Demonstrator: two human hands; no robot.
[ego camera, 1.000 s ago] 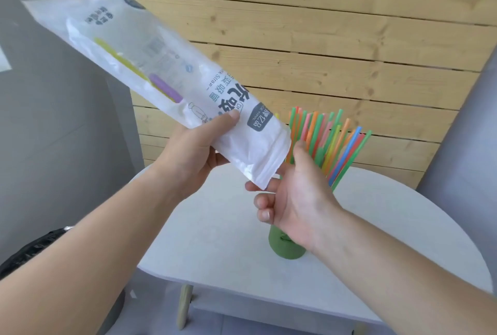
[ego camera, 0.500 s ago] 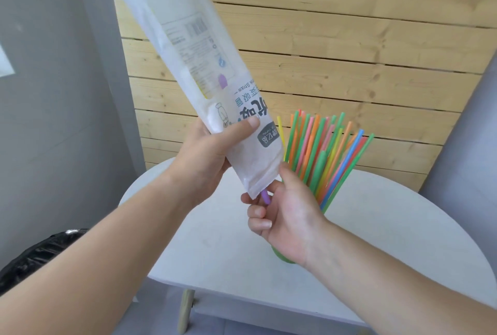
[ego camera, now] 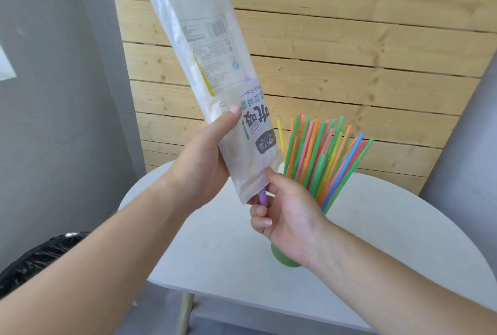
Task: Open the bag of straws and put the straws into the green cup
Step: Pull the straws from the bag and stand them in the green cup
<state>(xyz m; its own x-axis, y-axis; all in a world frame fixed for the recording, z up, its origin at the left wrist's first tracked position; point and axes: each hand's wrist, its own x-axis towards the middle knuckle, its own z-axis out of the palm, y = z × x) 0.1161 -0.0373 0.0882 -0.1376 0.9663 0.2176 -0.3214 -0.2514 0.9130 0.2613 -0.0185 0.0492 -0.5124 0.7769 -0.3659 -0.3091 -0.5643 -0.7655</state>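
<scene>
A purple straw (ego camera: 262, 197) pokes out of the bag (ego camera: 204, 65)

The left hand (ego camera: 204, 157) grips the white bag, which is tipped with its open end down. The right hand (ego camera: 290, 216), at 4 o'clock from the left, pinches the purple straw at that end. The green cup (ego camera: 282, 256) stands on the table (ego camera: 403, 240), at 6 o'clock from the right hand, with bright straws (ego camera: 322, 154) fanning toward 1 o'clock.

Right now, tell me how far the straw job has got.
Done: the bag is open, and a bunch of straws stands in the green cup. In hand: the left hand holds the bag mouth-down while the right hand pinches a purple straw poking out. Left: that one and a yellow straw seen inside the bag.
</scene>
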